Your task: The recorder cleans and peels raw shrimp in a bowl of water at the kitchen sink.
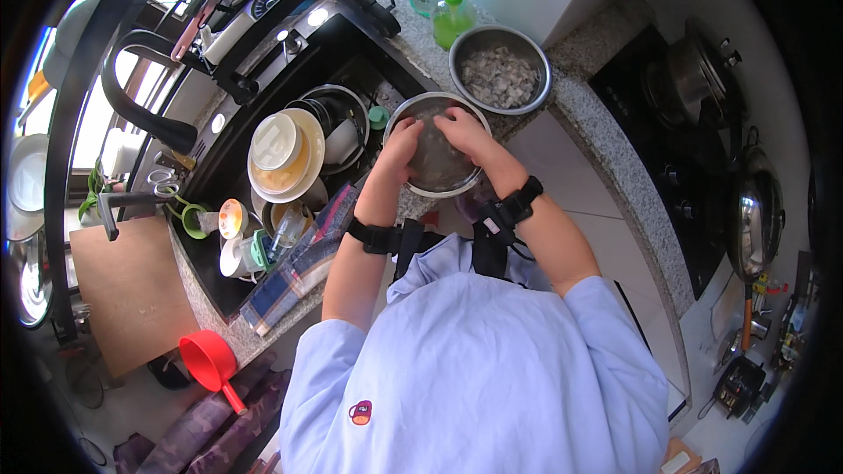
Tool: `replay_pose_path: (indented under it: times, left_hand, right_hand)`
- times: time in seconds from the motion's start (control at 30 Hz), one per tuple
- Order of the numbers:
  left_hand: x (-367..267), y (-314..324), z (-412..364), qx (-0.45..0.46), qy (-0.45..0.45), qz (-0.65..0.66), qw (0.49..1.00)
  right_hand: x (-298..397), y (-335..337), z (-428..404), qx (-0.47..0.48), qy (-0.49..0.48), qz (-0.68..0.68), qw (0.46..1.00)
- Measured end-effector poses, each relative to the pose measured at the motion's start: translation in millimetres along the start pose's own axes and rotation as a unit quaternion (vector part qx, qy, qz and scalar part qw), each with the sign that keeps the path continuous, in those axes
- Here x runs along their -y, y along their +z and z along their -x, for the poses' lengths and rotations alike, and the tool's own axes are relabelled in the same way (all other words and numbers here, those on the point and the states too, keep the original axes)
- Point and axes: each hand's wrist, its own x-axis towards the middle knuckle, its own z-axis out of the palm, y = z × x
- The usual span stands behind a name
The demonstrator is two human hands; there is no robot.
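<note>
My left hand [403, 148] reaches into the left side of a metal bowl [442, 193] that holds murky grey-brown liquid. At the bowl's right side is my right hand [466, 135], its fingertips over or in the same liquid. What lies under the surface, and whether my fingers grip anything, cannot be made out. Just behind and to the right, a second metal bowl [546, 82] holds many small greyish pieces [500, 77]. Both bowls are at the granite counter's edge, beside the black sink. I wear a dark strap on each wrist.
Stacked bowls [286, 155], a pan [355, 105] and cups crowd the black sink, under a black faucet [148, 122]. A green pump bottle [453, 20] stands behind the bowls. Left are a cutting board [132, 289] and a red dipper [209, 361]; right, a stove [632, 92] with a pot [688, 82].
</note>
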Motion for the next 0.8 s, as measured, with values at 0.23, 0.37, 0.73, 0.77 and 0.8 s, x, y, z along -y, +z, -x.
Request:
replay_pose_path:
  times: [0.23,0.37,0.73,0.77,0.8]
  left_hand:
    - [16.1,5.6,-21.3,0.053,-0.046,0.101,0.992]
    - [20.6,9.4,-23.5,0.052,-0.028,0.154,0.986]
    - [-15.4,20.4,50.3,0.023,0.117,0.045,0.992]
    - [-15.6,21.0,52.7,0.011,0.140,0.023,0.990]
    - [-15.0,19.9,52.8,0.010,0.141,0.024,0.990]
  right_hand:
    - [1.4,-1.1,2.3,0.164,0.107,-0.180,0.964]
    - [-14.5,6.7,-7.9,0.197,0.157,-0.300,0.920]
    - [-3.5,7.1,14.1,0.214,0.183,-0.446,0.849]
    - [-4.6,7.8,14.7,0.213,0.172,-0.469,0.840]
    - [-5.5,7.8,14.8,0.212,0.161,-0.492,0.829]
